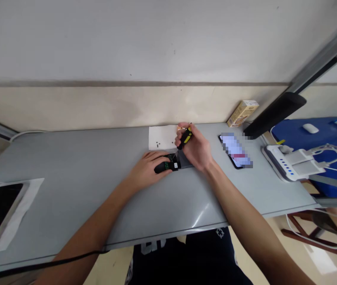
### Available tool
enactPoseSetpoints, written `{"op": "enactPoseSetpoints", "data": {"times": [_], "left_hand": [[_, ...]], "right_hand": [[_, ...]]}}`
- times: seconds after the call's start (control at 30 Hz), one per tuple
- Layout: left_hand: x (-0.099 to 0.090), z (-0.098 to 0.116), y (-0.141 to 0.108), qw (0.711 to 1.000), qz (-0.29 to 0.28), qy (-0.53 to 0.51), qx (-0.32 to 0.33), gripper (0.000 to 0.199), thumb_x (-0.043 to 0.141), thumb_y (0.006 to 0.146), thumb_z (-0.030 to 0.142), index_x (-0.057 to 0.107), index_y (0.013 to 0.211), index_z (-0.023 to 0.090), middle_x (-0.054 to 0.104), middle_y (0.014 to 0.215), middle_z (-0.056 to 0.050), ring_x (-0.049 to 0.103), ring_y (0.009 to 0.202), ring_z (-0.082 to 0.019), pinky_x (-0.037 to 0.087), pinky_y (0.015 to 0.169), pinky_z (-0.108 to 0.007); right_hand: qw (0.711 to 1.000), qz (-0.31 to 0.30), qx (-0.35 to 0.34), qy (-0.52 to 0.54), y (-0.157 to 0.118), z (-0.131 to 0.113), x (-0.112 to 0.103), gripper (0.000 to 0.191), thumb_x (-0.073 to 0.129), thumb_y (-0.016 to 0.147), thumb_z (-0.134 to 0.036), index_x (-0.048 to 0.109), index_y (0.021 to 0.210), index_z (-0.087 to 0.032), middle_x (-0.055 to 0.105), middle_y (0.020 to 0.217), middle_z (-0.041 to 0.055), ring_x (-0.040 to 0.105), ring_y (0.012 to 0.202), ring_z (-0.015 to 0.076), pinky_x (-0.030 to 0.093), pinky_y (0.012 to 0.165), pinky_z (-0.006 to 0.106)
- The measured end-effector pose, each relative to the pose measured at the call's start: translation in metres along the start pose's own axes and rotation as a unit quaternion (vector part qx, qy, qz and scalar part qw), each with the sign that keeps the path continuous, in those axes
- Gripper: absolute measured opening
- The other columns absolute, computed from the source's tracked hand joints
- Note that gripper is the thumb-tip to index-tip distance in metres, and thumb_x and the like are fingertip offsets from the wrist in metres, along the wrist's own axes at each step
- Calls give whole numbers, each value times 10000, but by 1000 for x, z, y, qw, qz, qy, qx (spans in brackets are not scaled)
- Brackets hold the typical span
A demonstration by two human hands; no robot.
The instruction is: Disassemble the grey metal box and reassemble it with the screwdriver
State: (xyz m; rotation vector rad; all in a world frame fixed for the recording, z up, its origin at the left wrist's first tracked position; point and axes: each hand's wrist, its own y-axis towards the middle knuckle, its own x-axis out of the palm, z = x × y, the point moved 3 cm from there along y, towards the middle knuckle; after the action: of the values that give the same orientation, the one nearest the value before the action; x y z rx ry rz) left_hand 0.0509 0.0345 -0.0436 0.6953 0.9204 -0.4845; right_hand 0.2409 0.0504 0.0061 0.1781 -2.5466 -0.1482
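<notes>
Bare forearms (242, 211) flank a black device (171, 168) with green circuitry (166, 164) and white label (176, 165).

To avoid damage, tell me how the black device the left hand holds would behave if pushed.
The black device looks fragile, with its green board exposed. It lies flat on the table, so it would probably slide rather than roll or tip. It also looks hard-shelled, so likely stiff.
</notes>
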Motion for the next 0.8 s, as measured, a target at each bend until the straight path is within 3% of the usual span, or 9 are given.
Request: {"op": "enactPoseSetpoints", "data": {"times": [0.1,0.17,0.23,0.33,0.43,0.6,0.67,0.73,0.8], "left_hand": [[0,0,0,1000,0,-11,3,226,689,949,389,714,1141,273,679,1358,-47,617,1268,-261,457,1108,-481],[0,0,0,1000,0,-14,7,228,685,952,389,714,1148,275,675,1364,-46,618,1270,-261,456,1107,-485],[-1,1,0,1000,-1,-12,7,232,681,955,387,716,1158,280,674,1368,-45,621,1267,-263,456,1107,-488],[-2,2,0,1000,-9,-2,3,222,678,958,377,726,1153,283,675,1366,-43,624,1260,-263,457,1105,-486],[-3,3,0,1000,-16,8,2,234,675,962,381,725,1168,282,679,1359,-44,622,1255,-259,461,1098,-477],[-2,2,0,1000,-14,16,7,240,666,970,382,712,1181,279,690,1334,-40,619,1253,-255,458,1095,-472],[-2,2,0,1000,-11,16,9,240,669,965,383,708,1175,274,685,1344,-45,620,1253,-257,457,1092,-473],[-1,2,0,1000,-6,17,9,249,668,965,395,703,1178,272,678,1359,-49,624,1249,-259,458,1089,-473],[-1,1,0,1000,-6,18,9,259,663,969,412,700,1184,273,676,1365,-50,626,1245,-259,460,1086,-470]], "right_hand": [[999,1,-10,-35,-2,1,-3,418,757,815,-605,549,878,-248,619,922,5,614,747,136,505,689,306],[996,14,-29,-77,-2,5,-6,473,785,793,-605,472,854,-256,603,795,-31,577,633,121,476,635,297],[993,26,-53,-103,-2,9,-6,493,778,807,-601,419,826,-263,488,632,-78,471,523,105,423,568,278],[995,28,-65,-74,0,11,-3,445,649,882,-671,477,838,-263,370,588,-78,395,515,111,392,545,276],[999,11,-31,-9,1,6,0,421,547,937,-672,600,964,-255,452,674,-35,476,604,128,446,613,290],[1000,4,-1,10,-1,1,-6,356,775,832,-519,555,858,-241,611,968,6,626,808,136,516,753,302],[1000,18,-16,-19,-1,4,-9,425,809,803,-516,478,826,-251,605,883,-20,596,701,123,500,678,297],[998,34,-39,-42,0,7,-9,461,802,812,-529,427,816,-261,517,717,-64,476,557,99,433,579,273],[996,40,-58,-45,2,9,-8,426,744,852,-581,455,841,-268,412,624,-86,382,509,96,379,543,267]]}}
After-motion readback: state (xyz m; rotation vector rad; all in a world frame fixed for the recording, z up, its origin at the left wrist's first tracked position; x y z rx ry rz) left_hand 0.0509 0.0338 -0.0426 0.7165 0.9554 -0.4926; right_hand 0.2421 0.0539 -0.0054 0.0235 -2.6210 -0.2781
